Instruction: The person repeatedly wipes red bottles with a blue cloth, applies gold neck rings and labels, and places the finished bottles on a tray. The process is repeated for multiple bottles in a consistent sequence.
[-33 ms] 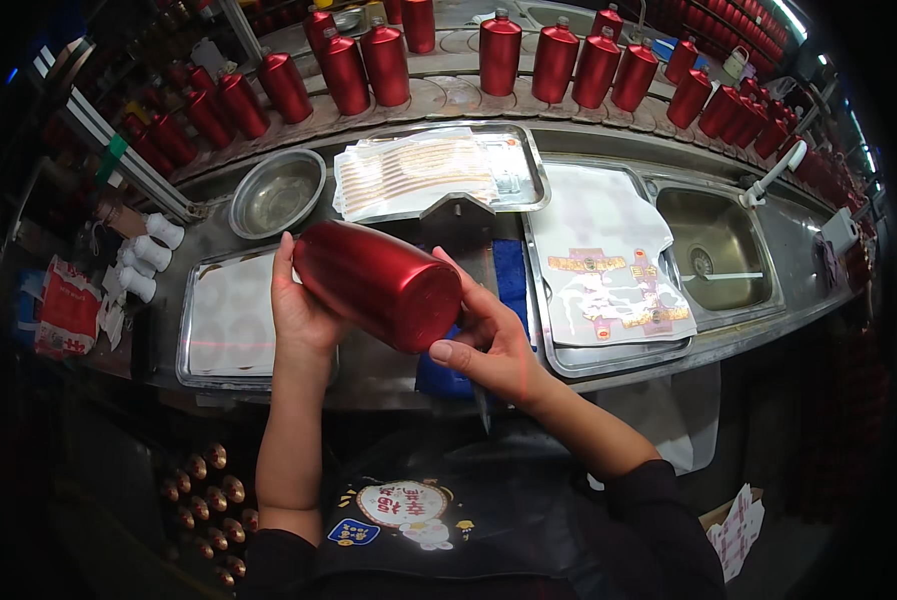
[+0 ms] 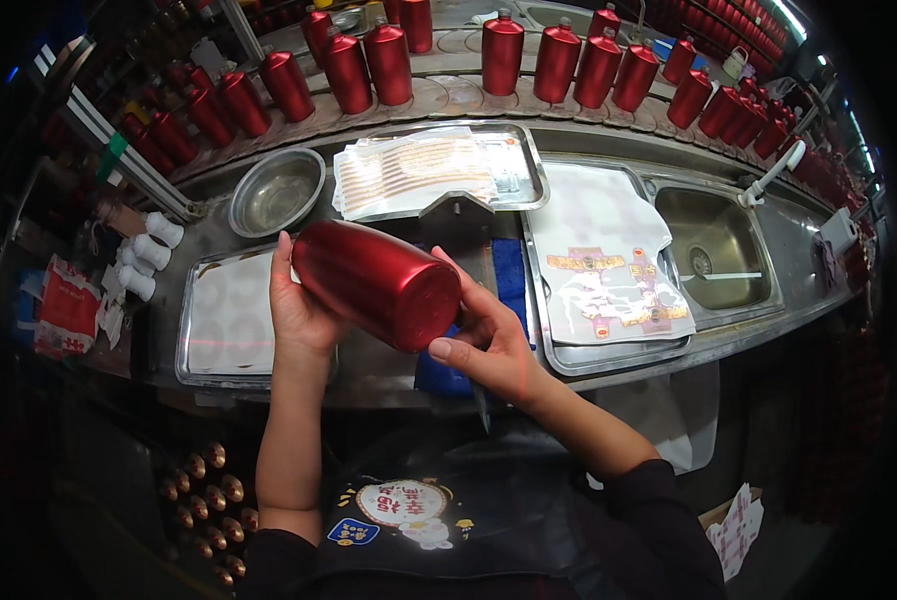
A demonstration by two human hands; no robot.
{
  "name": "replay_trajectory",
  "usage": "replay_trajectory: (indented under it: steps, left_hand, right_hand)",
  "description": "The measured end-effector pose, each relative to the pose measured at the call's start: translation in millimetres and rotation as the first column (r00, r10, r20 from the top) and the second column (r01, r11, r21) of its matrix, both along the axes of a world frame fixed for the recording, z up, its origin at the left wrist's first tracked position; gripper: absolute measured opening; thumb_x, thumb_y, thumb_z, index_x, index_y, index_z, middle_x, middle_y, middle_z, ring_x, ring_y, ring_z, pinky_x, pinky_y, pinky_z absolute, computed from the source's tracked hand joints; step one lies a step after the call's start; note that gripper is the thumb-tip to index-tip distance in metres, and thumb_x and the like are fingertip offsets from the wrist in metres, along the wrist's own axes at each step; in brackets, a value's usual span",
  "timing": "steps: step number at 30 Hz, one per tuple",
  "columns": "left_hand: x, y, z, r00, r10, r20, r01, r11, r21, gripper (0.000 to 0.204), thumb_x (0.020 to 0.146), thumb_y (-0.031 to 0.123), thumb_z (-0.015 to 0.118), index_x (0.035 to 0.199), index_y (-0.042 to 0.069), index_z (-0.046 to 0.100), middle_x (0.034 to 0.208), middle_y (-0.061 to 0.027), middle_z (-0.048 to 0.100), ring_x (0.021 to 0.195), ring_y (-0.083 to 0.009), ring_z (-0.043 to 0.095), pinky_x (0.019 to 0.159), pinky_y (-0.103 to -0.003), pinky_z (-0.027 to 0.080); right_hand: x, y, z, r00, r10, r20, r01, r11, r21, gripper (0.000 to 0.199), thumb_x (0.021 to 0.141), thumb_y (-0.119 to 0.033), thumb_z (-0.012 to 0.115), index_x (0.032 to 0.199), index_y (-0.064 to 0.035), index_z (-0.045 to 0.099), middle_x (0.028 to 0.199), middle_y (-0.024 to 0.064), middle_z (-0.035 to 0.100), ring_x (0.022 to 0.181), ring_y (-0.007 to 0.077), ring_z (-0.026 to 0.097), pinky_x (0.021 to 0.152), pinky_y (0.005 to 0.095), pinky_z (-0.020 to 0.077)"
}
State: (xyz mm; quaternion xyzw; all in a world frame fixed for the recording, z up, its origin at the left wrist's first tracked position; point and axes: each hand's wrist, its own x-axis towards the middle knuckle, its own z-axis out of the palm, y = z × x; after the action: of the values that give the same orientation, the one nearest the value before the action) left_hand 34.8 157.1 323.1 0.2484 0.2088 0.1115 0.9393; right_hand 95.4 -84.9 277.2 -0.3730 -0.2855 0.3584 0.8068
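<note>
A red metallic bottle (image 2: 373, 280) is held tilted between my two hands above the steel bench, its round base facing down and to the right. Around its upper left end, my left hand (image 2: 304, 315) supports it; the neck is hidden. At the base end my right hand (image 2: 492, 345) grips it with thumb and fingers. Behind and below the bottle lies a blue cloth (image 2: 511, 270). To the right, a metal tray (image 2: 608, 360) bears white label sheets (image 2: 588, 215) with gold and pink printing.
Several red bottles (image 2: 502, 55) stand along a curved conveyor (image 2: 458, 95) at the back. A steel bowl (image 2: 276, 195), a tray of striped sheets (image 2: 413, 175) and a sheet-covered tray (image 2: 233, 315) sit on the bench. At right is a sink (image 2: 713, 245) with a white tap (image 2: 776, 172).
The bottles on the conveyor have shifted very slightly to the right. My hands and the held bottle look almost unchanged.
</note>
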Motion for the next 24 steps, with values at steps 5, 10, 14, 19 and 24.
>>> replay_trajectory:
  steps: [5, 10, 14, 19, 24]
  left_hand:
    - [-16, 2, 8, 0.996, 0.027, 0.086, -0.023, 0.998, -0.051, 0.037, 0.091, 0.033, 0.074, 0.115, 0.005, 0.068, 0.113, -0.0114, 0.074, 0.108, -0.0276, 0.069, 0.103, -0.046, 0.053]
    - [-31, -9, 36, 0.982, 0.19, 0.002, -0.185, 0.953, 0.24, 0.036, 0.088, 0.021, 0.078, 0.117, 0.005, 0.064, 0.108, -0.009, 0.073, 0.101, -0.0217, 0.071, 0.093, -0.038, 0.058]
    - [-40, -8, 42, 0.958, 0.189, 0.216, -0.285, 0.548, 0.786, 0.057, 0.08, 0.014, 0.085, 0.126, 0.005, 0.053, 0.112, -0.0067, 0.067, 0.098, -0.0166, 0.068, 0.088, -0.033, 0.057]
    - [-20, -12, 6, 0.902, 0.394, 0.177, -0.053, -0.304, 0.951, 0.069, 0.062, 0.016, 0.093, 0.12, 0.005, 0.058, 0.129, -0.018, 0.048, 0.117, -0.0359, 0.054, 0.1, -0.043, 0.048]
    - [-24, -26, -19, 0.878, 0.448, 0.169, -0.019, -0.319, 0.948, 0.072, 0.072, 0.015, 0.089, 0.131, 0.003, 0.049, 0.136, -0.0206, 0.04, 0.123, -0.0371, 0.049, 0.105, -0.043, 0.044]
  right_hand:
    - [-17, 4, -3, 1.0, 0.019, 0.002, -0.019, 1.0, -0.019, 0.086, 0.092, -0.002, 0.068, 0.162, -0.0035, 0.018, 0.158, 0.012, 0.038, 0.138, 0.0162, 0.043, 0.106, 0.0276, 0.0422]
    - [-30, -4, 8, 1.0, 0.012, -0.008, -0.013, 0.993, -0.115, 0.091, 0.091, -0.008, 0.074, 0.163, -0.0039, 0.017, 0.149, 0.0136, 0.049, 0.127, 0.0168, 0.053, 0.099, 0.0272, 0.0464]
    - [-32, 2, 11, 0.954, -0.044, 0.298, 0.196, 0.842, -0.503, 0.093, 0.085, -0.009, 0.075, 0.161, -0.0036, 0.023, 0.131, 0.012, 0.062, 0.06, 0.0003, 0.042, 0.056, 0.0181, 0.0376]
    - [-31, 47, -1, 0.696, -0.009, 0.718, 0.436, 0.799, -0.413, 0.095, 0.079, -0.015, 0.078, 0.159, -0.0022, 0.028, 0.11, 0.0186, 0.062, 0.068, 0.0214, 0.055, 0.061, 0.0311, 0.0476]
    - [-32, 87, -3, 0.672, -0.095, 0.734, 0.483, 0.808, -0.338, 0.099, 0.075, -0.014, 0.08, 0.157, 0.0031, 0.026, 0.118, 0.0219, 0.06, 0.09, 0.0335, 0.063, 0.075, 0.0382, 0.0526]
